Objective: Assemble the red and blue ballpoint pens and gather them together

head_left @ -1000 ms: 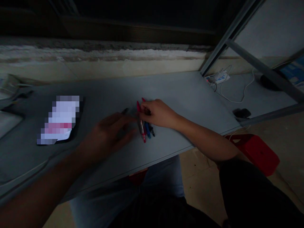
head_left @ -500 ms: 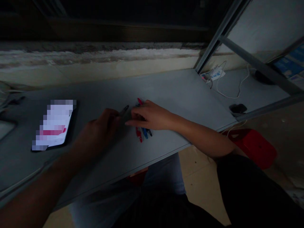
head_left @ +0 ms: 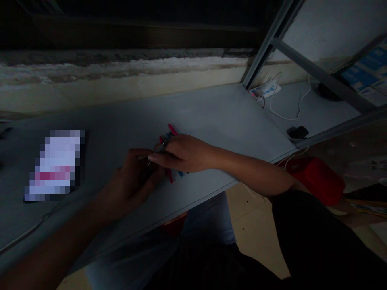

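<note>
Over the desk my two hands meet at a dark, clear-barrelled pen [head_left: 162, 147]. My left hand [head_left: 137, 177] is closed around its lower end. My right hand [head_left: 184, 152] pinches the same pen from the other side, with the thumb stretched along it. Beneath the right hand several pens lie on the desk, mostly covered. A red end [head_left: 172, 129] sticks out above the hand, and a red end [head_left: 170, 176] and a blue end [head_left: 180, 174] below it.
A lit phone or tablet [head_left: 54, 161], its screen blurred out, lies at the left of the grey desk [head_left: 205, 108]. Beyond the metal frame [head_left: 320, 72] are a power strip [head_left: 264, 90], a white cable and a dark mouse-like object [head_left: 298, 132]. A red stool [head_left: 317, 177] stands below.
My left hand has brought the pen to the right, and my right hand's fingers have closed on it. The view has shifted slightly, so the lit device appears further left.
</note>
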### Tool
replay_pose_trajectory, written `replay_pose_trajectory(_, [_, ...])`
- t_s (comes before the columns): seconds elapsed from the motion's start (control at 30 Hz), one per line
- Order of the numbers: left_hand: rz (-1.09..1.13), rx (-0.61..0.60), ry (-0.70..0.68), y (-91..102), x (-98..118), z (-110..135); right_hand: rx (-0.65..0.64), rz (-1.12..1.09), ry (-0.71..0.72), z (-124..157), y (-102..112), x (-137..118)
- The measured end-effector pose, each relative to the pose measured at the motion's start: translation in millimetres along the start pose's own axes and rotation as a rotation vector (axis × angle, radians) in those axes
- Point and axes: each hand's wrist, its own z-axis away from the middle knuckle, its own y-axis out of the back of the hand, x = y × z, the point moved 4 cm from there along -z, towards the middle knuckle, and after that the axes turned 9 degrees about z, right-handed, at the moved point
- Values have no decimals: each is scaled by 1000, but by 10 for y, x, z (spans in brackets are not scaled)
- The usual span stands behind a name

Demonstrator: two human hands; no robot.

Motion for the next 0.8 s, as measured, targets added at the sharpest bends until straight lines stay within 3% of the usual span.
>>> replay_pose_trajectory(0.1, [-28,42,-30,9,8,-26,87,-50,-8,17,44,44])
replay_pose_trajectory(0.2, [-189,158,-52,132,40,-43,215,-102,-14,35,100,86])
replay_pose_trajectory(0.27, [-269,173,-74,197,55,-44,259,-162,-35,33,123,108])
replay_pose_trajectory(0.4, [-322,79,-153,202,56,-46,223,-387,-60,10,122,102])
replay_pose_trajectory(0.53, [-352,57,-214,179,49,-58,179,-478,-184,13,89,112])
replay_pose_trajectory(0.63, [-331,54,-159,199,45,-81,188,-472,-218,19,85,121])
replay_pose_trajectory(0.8, [-148,-57,-7,210,84,-134,155,-489,-66,35,138,119])
